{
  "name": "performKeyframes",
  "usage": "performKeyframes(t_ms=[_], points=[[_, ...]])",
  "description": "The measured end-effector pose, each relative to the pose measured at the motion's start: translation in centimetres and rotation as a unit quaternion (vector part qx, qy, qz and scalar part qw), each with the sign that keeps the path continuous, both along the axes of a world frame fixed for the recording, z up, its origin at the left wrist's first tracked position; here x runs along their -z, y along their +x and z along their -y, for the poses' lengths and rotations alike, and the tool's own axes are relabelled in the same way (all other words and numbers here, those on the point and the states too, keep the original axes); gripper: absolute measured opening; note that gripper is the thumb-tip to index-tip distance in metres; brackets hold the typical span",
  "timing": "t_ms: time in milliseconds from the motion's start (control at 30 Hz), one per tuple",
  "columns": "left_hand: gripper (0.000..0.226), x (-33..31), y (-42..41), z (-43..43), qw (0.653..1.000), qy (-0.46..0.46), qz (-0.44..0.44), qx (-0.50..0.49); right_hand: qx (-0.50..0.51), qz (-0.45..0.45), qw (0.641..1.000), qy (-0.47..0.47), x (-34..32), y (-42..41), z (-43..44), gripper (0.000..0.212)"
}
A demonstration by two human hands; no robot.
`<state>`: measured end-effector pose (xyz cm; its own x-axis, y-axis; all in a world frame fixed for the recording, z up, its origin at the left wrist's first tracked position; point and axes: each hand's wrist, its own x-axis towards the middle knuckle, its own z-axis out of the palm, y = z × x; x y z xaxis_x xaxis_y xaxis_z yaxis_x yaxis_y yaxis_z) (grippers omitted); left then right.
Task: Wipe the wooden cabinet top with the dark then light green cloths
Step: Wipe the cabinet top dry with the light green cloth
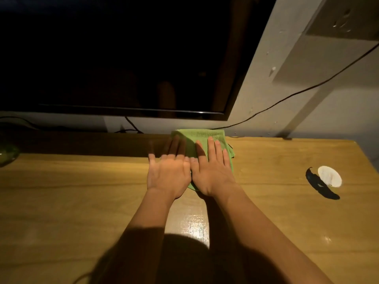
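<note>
A light green cloth [202, 137] lies folded on the wooden cabinet top [82, 191], near its back edge under the screen. My right hand [212, 171] lies flat on the cloth with fingers spread, pressing it down. My left hand [169, 171] is flat beside it, blurred, its fingers partly on the cloth's left edge and partly on bare wood. Most of the cloth is hidden beneath both hands. No dark green cloth is in view.
A large black screen [123, 58] hangs just above the cabinet's back edge. A cable [287, 97] runs along the wall at right. A white round disc [329, 176] sits on the right of the top. A green glass object [7, 154] is at the far left.
</note>
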<state>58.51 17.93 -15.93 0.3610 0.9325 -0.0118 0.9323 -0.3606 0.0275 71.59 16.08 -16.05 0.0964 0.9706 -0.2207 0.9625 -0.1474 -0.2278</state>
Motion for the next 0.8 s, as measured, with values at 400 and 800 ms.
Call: performKeyframes(t_ms=[400,800], points=[[0.06,0.7,-2.0,19.8,0.998,-0.024,0.053,-0.031,0.0,-0.012,1.0,-0.002,-0.2,-1.8,20.2,0.059],[0.062,-1.5,-2.0,40.4,0.993,-0.11,0.014,-0.042,0.0,0.003,0.998,-0.059,-1.9,-2.7,40.8,0.06]])
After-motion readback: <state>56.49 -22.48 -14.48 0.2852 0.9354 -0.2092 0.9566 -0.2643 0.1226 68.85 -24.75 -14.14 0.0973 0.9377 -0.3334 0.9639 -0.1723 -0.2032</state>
